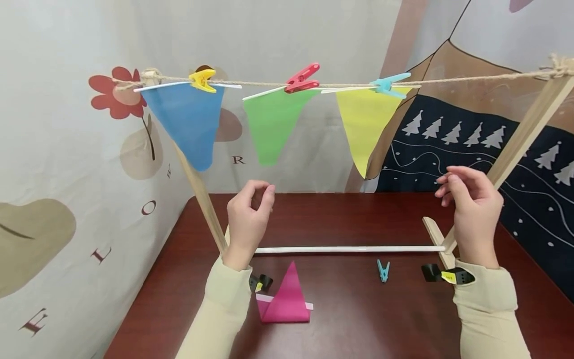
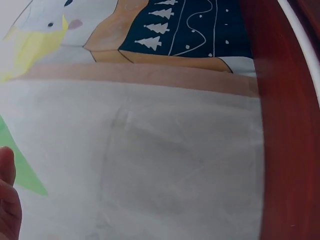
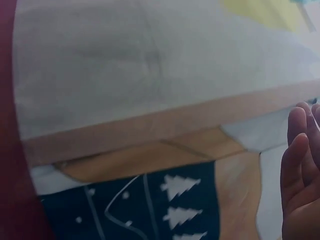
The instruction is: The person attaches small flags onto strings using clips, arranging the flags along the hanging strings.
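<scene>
The pink flag (image 1: 287,297) lies flat on the tabletop (image 1: 358,319), its tip pointing away from you toward the white rod (image 1: 350,249) of the wooden frame (image 1: 524,134), its white-edged base toward you. It sits just below and right of your left hand (image 1: 248,219), close by that wrist, so your left hand is the nearer one. The loose blue clothespin (image 1: 383,270) lies further right on the tabletop, its long axis running toward and away from you, closer to your right hand (image 1: 471,209), down and to its left.

Both of your hands hover above the tabletop with nothing in them. Your left hand's fingers curl loosely with thumb and fingertips near each other; your right hand's fingers are relaxed and slightly bent.

Above, the rope (image 1: 448,81) carries three flags: the blue flag (image 1: 188,119) under a yellow clip (image 1: 202,80), the green flag (image 1: 271,122) under a red clip (image 1: 302,78), the yellow flag (image 1: 365,119) under a blue clip (image 1: 387,85). The rope stretch to the right of the yellow flag is bare
</scene>
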Tool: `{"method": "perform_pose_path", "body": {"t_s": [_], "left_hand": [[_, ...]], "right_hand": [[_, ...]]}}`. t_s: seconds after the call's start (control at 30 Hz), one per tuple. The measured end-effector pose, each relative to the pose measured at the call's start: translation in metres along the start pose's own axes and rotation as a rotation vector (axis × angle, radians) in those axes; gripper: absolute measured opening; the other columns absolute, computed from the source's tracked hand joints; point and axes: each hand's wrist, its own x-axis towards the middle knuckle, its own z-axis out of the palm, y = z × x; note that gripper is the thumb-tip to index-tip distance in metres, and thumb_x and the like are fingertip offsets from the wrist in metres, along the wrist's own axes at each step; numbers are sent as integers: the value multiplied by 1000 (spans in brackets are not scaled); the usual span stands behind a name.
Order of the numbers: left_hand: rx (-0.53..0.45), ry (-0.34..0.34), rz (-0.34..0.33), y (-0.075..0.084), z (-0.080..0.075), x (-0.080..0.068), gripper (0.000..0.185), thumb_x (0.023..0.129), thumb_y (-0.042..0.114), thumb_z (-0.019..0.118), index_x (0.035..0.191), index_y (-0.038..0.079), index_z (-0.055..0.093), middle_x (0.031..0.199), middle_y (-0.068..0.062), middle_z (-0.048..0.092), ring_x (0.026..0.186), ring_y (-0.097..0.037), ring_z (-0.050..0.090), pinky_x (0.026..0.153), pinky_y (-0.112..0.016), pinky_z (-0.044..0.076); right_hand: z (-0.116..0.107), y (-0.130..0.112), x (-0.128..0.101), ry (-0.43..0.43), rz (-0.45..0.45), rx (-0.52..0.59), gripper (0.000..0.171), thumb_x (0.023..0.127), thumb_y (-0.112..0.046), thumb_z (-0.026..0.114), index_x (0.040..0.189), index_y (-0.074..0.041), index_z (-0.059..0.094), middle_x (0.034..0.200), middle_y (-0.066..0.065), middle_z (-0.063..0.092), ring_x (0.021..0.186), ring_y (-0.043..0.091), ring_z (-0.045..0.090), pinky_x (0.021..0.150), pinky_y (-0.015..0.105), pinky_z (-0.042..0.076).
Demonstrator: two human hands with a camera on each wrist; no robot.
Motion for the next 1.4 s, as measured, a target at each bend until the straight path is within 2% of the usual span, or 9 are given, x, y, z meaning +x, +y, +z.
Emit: {"method": "perform_pose_path", "body": {"t_s": [0.17, 0.27, 0.43, 0.57, 0.8, 0.93, 1.13, 1.4], "left_hand": [[11, -30, -126, -9, -4, -13, 15, 88, 31, 55, 84, 18, 61, 56, 8, 52, 48, -6, 49, 43, -23, 35], [34, -22, -212, -12, -8, -20, 15, 87, 31, 56, 82, 18, 62, 57, 6, 53, 48, -9, 51, 42, -24, 34], [-7, -8, -386, -7, -14, -26, 16, 88, 27, 57, 81, 13, 63, 60, -3, 56, 50, -18, 54, 41, -25, 33], [-33, -33, -478, -5, -20, -31, 19, 88, 26, 56, 83, 9, 63, 65, -13, 57, 54, -24, 55, 45, -26, 37], [-26, -54, -554, -26, -23, -43, 32, 85, 42, 56, 85, 11, 64, 65, -3, 58, 55, -22, 57, 53, -26, 44], [-27, -54, -592, -30, -25, -49, 31, 84, 42, 56, 85, 12, 64, 66, -6, 59, 54, -21, 57, 53, -27, 45], [8, -130, -649, -30, -31, -53, 24, 84, 41, 57, 85, 18, 64, 71, -9, 61, 57, -19, 58, 57, -29, 47], [73, -210, -670, -38, -33, -54, 27, 85, 43, 54, 89, 19, 64, 71, -3, 61, 62, -20, 60, 56, -28, 45]], "right_hand": [[-14, 18, -15, 31, 85, -19, 26, 85, -7, 59, 106, 8, 58, 83, 13, 63, 60, 17, 56, 50, 18, 44], [-19, 29, -24, 51, 122, -5, 27, 84, -7, 59, 106, 9, 57, 81, 13, 62, 60, 17, 56, 49, 19, 44], [-24, 45, -40, 105, 195, 16, 29, 84, -9, 59, 107, 9, 57, 81, 12, 62, 60, 17, 56, 47, 18, 43], [-27, 56, -51, 133, 238, 29, 32, 84, -11, 59, 109, 9, 56, 82, 13, 62, 60, 18, 56, 47, 18, 43], [-31, 70, -62, 168, 300, 9, 34, 83, -16, 61, 109, 6, 57, 86, 15, 61, 61, 18, 56, 47, 18, 44], [-35, 77, -67, 210, 341, 25, 33, 83, -16, 62, 108, 6, 58, 87, 16, 60, 60, 19, 56, 46, 19, 43], [-40, 87, -74, 249, 409, 62, 35, 81, -16, 63, 109, 6, 58, 87, 15, 60, 60, 19, 56, 43, 19, 41], [-42, 95, -81, 284, 468, 107, 36, 80, -17, 65, 109, 3, 59, 92, 16, 58, 63, 20, 56, 44, 20, 42]]}}
